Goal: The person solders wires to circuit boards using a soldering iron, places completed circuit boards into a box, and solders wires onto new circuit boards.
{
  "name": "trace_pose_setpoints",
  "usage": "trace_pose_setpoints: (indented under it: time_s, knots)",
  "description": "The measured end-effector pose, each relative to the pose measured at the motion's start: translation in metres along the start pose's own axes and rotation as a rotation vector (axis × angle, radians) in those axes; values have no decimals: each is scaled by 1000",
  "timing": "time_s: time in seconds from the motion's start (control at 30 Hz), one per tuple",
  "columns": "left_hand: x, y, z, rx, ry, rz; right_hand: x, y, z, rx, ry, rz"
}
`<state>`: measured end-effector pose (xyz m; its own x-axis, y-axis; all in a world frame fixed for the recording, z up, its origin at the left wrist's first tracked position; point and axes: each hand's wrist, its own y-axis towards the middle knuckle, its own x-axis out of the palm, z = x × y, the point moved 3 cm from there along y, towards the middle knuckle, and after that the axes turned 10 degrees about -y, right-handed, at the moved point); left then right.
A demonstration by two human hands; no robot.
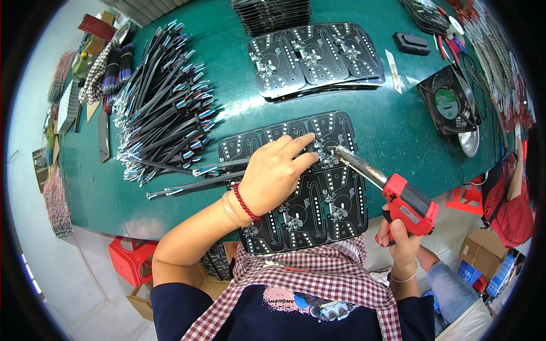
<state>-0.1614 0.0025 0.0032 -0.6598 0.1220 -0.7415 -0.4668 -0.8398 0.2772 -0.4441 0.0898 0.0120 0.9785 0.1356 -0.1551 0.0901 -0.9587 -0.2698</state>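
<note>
My right hand (398, 238) is wrapped around the grip of a red and black soldering gun (406, 207). Its metal tip points left and reaches a black circuit board panel (310, 199) with several rows of white pads. Over that panel lies my left hand (276, 173), thumb and index finger pinched close to the tip. A black-sleeved cable (210, 183) with coloured wire ends runs from the left under this hand; the hand hides its other end. Another cable (219, 166) lies just above it. Exactly where the fingers grip the wire is hidden.
Many loose cables (165, 108) are heaped on the green table (227, 74) at left. Stacked circuit panels (313, 59) lie beyond my hands. At right stand a black fan (449, 102), a black case (412, 43) and a metal strip (393, 71). A person's jeans (449, 290) show at lower right.
</note>
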Motion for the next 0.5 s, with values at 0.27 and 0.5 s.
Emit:
trace_pose_setpoints:
  time_s: [0.27, 0.5]
  knots:
    - [0, 0, 3, -8, 15, -4, 0, -1, 4, 97, 28, -14]
    - [-1, 1, 2, -1, 3, -8, 1, -2, 4, 123, 75, -15]
